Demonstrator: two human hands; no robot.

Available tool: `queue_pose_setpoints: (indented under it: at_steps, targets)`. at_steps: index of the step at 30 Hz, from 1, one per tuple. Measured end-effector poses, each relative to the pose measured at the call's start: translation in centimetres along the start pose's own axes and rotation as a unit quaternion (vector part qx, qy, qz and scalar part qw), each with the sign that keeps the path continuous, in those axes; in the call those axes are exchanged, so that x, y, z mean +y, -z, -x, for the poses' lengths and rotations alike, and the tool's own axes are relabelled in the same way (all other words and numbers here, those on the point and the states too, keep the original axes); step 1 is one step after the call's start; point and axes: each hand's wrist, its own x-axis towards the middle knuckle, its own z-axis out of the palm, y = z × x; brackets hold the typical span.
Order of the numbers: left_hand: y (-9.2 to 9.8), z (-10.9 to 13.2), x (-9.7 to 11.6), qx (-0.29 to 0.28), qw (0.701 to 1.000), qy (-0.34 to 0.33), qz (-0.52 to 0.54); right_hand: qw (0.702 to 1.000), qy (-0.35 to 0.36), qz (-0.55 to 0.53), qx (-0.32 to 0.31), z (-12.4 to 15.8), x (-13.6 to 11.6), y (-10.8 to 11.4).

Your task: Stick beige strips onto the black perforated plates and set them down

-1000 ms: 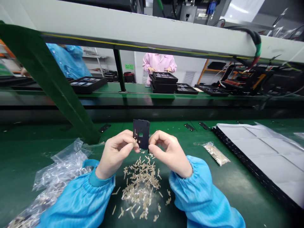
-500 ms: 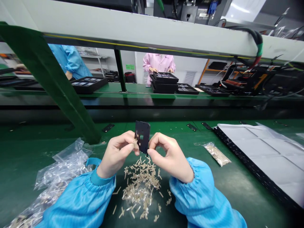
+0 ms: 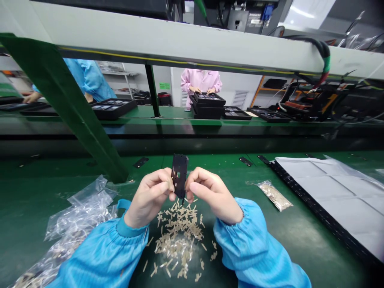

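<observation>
A thin black plastic plate [image 3: 180,170] with small cut-outs stands upright between my hands, above the green table. My left hand [image 3: 152,194] pinches its left edge with thumb and fingers. At the lower right edge, my right hand [image 3: 210,192] has its thumb and fingertips closed on the plate. Below lies a loose heap of small beige strips [image 3: 180,228], some of them bent. A piece of clear plastic [image 3: 177,248] rests among the strips. Whether either hand also holds a strip is too small to tell.
Crumpled clear bags [image 3: 81,216] lie at left, beside a slanted green post [image 3: 75,116]. To the right are a bag of beige strips [image 3: 275,195] and a black-edged white sheet [image 3: 330,192]. Behind, co-workers handle black trays [image 3: 208,106]. A white beam [image 3: 192,40] crosses overhead.
The black plate has turned and now looks narrower. My right hand's fingers have shifted slightly along its right edge. Far left, a co-worker's hand now shows over the trays.
</observation>
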Motion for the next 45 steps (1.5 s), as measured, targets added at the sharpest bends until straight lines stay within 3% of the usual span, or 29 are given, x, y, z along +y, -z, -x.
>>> queue_pose_setpoints:
  at_steps: [6,13,21,25,31,37,40,45]
  targets:
    - [-0.4,0.0,0.3,0.006,1.000,0.020,0.020,0.993,0.053,0.108,0.002,0.3,0.1,-0.3]
    - [-1.5,0.4,0.9,0.059,0.992,0.090,0.061,0.970,0.137,0.199,0.026,0.4,0.4,-0.3]
    - [-2.3,0.7,1.1,0.101,0.983,0.120,0.093,0.935,0.185,0.298,0.051,0.1,1.1,-0.3]
    - [-2.7,0.8,1.0,0.118,0.977,0.137,0.113,0.899,0.219,0.368,0.087,0.0,1.4,-0.3]
    - [-3.1,1.0,0.7,0.138,0.969,0.144,0.143,0.814,0.283,0.484,0.151,0.0,2.0,-0.1]
    - [-3.2,1.2,0.5,0.139,0.968,0.142,0.155,0.746,0.335,0.550,0.169,-0.2,2.2,-0.2]
    - [-3.3,1.2,0.7,0.134,0.975,0.121,0.131,0.769,0.335,0.519,0.165,-0.4,2.3,-0.3]
    - [-2.9,1.2,1.0,0.114,0.993,0.027,0.027,0.871,0.288,0.385,0.101,-0.2,1.8,-0.3]
